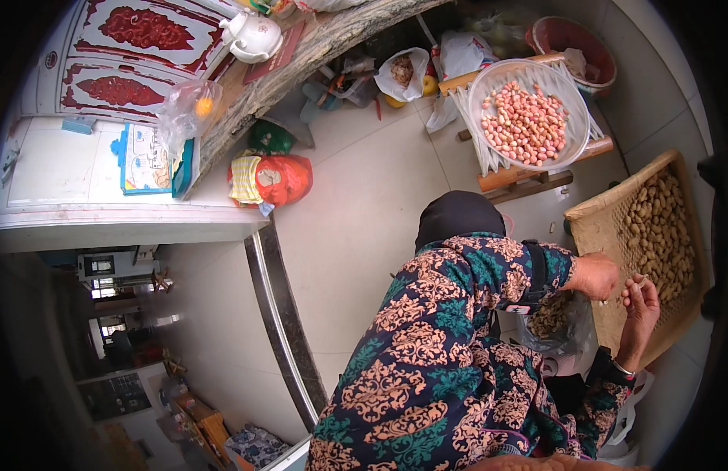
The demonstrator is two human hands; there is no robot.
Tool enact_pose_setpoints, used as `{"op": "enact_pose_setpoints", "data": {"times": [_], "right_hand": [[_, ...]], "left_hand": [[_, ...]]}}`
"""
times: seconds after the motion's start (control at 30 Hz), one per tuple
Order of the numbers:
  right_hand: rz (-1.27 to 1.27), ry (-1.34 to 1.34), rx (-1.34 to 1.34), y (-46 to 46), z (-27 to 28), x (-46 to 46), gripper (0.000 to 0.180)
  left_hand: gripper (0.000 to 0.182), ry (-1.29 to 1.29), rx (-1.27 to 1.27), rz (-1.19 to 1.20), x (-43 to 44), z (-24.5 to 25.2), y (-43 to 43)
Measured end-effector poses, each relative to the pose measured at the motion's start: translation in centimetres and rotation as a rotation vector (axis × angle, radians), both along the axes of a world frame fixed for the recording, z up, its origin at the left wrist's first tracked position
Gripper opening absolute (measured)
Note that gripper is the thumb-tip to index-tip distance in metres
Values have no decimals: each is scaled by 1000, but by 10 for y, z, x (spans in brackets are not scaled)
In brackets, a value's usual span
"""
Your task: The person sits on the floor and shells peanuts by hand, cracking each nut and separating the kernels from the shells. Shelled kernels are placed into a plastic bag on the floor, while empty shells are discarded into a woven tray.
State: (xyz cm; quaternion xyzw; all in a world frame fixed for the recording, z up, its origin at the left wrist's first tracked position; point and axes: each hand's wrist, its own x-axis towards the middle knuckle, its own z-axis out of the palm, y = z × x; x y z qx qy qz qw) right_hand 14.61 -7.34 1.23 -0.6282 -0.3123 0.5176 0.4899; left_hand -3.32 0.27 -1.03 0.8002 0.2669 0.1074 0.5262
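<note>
My left hand (597, 277) is curled above the near edge of a woven winnowing basket (593, 226); its fingertips are hidden, so I cannot tell whether it holds anything. Close beside it, my right hand (640, 303) pinches a small pale peanut pod (642, 281) between thumb and fingers. Unshelled peanuts (661, 229) fill the far side of the basket. Under my left forearm, a plastic bag (567, 338) contains peanut shells (548, 318). A translucent plastic bowl (478, 112) of pink shelled peanuts (524, 123) sits on a wooden stool (511, 176) with white webbing.
A red bucket (599, 44) stands behind the stool. White plastic bags (402, 73) and fruit (430, 85) lie on the tiled floor (375, 176) by a stone-edged counter (317, 59). A white teapot (255, 38) rests on it. A red bag (290, 179) sits near the door track (281, 329).
</note>
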Motion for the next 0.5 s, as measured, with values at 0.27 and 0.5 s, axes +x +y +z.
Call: {"op": "enact_pose_setpoints", "data": {"times": [0.27,0.5], "right_hand": [[141,-159,126,-1,8,-17,16],[197,136,89,40,-42,-3,23]], "left_hand": [[13,-138,-738,133,11,-4,-3],[21,-56,-485,134,-12,-25,-27]]}}
